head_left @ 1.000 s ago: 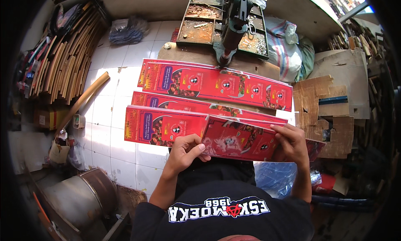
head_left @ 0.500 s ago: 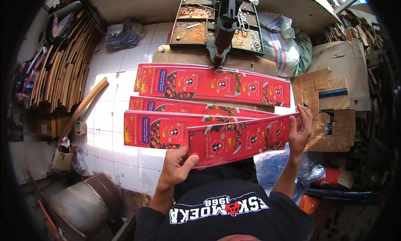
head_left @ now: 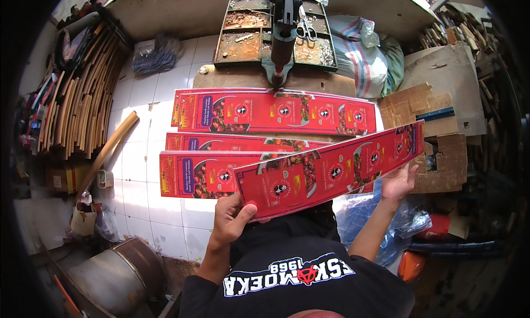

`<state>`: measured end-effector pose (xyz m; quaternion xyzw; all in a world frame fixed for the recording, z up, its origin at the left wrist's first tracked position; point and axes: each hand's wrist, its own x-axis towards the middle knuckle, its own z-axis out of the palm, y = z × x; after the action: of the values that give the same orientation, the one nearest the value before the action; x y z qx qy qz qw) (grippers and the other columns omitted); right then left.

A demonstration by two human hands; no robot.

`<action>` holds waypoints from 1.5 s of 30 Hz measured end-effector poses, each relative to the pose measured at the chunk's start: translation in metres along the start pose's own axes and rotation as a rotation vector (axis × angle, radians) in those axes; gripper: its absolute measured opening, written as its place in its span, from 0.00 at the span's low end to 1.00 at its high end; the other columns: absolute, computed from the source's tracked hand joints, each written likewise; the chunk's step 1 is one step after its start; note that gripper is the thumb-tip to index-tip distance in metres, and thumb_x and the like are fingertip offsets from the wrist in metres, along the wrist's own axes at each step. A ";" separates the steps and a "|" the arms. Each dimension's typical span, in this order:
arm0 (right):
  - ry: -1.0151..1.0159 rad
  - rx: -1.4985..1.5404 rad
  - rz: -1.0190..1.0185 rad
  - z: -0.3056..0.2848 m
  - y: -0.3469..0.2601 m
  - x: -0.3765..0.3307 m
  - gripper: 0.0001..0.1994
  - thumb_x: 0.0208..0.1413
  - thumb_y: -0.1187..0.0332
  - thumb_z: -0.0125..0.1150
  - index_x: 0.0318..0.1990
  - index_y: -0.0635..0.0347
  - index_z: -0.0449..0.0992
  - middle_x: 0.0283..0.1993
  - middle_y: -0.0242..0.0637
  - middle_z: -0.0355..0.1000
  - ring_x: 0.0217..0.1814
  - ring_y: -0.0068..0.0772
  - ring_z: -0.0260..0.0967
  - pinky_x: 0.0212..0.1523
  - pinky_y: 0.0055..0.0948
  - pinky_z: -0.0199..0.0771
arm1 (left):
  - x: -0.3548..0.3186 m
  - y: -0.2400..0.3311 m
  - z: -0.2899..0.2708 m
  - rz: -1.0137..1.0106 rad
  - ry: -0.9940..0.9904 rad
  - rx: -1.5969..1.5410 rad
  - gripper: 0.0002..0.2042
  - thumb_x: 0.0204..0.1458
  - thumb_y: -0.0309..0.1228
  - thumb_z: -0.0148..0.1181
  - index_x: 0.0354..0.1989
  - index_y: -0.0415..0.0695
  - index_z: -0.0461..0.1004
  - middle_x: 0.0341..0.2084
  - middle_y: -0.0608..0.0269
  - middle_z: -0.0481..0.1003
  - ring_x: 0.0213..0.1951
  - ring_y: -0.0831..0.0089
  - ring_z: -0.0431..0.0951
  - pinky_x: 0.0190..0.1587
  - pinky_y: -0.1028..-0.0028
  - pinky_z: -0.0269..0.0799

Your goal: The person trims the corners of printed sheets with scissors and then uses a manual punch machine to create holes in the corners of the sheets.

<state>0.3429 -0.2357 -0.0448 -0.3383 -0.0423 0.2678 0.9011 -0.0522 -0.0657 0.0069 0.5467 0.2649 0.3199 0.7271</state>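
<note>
A long red printed strip (head_left: 353, 158), decorated with food pictures, is held up at a slant, its right end higher. My left hand (head_left: 231, 218) is closed on its near left corner, the thumb on top. Below its right part, my right hand (head_left: 400, 184) has the palm up and fingers apart, some partly behind the strip's edge; it seems to support it from beneath. Similar strips lie on the work surface: a far pile (head_left: 259, 113) under the press, a middle strip (head_left: 221, 141) and a near one (head_left: 187, 172), partly covered by the held strip.
An upright metal press (head_left: 280, 56) stands over the wooden board (head_left: 331, 84). Behind it sits a compartment tray (head_left: 237, 46) with small parts and scissors (head_left: 306, 28). Cut cardboard (head_left: 441, 177) lies to the right, clear plastic (head_left: 359, 218) near me, stacked boards (head_left: 83, 92) to the left.
The held strip's right end has swung up and farther right. My right hand has loosened from that end and dropped below the strip. The left hand keeps its grip; the view has shifted slightly.
</note>
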 end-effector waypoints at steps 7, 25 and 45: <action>-0.326 0.125 -0.181 0.060 0.002 0.016 0.32 0.63 0.45 0.43 0.68 0.57 0.55 0.70 0.55 0.51 0.74 0.55 0.46 0.71 0.58 0.47 | -0.001 -0.022 0.032 -0.295 -0.121 -0.482 0.17 0.63 0.33 0.50 0.50 0.29 0.67 0.35 0.47 0.78 0.30 0.64 0.83 0.32 0.71 0.81; -0.363 -0.701 0.059 0.189 -0.097 0.086 0.10 0.65 0.61 0.52 0.46 0.57 0.71 0.31 0.26 0.66 0.32 0.17 0.66 0.33 0.21 0.68 | 0.015 -0.010 0.049 -0.493 -0.619 -0.200 0.14 0.61 0.29 0.55 0.52 0.36 0.71 0.30 0.56 0.79 0.35 0.70 0.82 0.40 0.72 0.79; -0.887 -1.295 0.293 0.118 0.040 -0.055 0.12 0.57 0.68 0.63 0.45 0.63 0.72 0.26 0.32 0.72 0.29 0.17 0.67 0.30 0.21 0.66 | 0.038 -0.016 0.009 -0.084 0.092 -0.323 0.18 0.61 0.36 0.55 0.51 0.34 0.67 0.43 0.52 0.75 0.44 0.68 0.79 0.47 0.67 0.79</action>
<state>0.2478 -0.1695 0.0265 -0.6585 -0.4991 0.4153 0.3806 -0.0176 -0.0459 -0.0071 0.3960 0.2657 0.3526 0.8051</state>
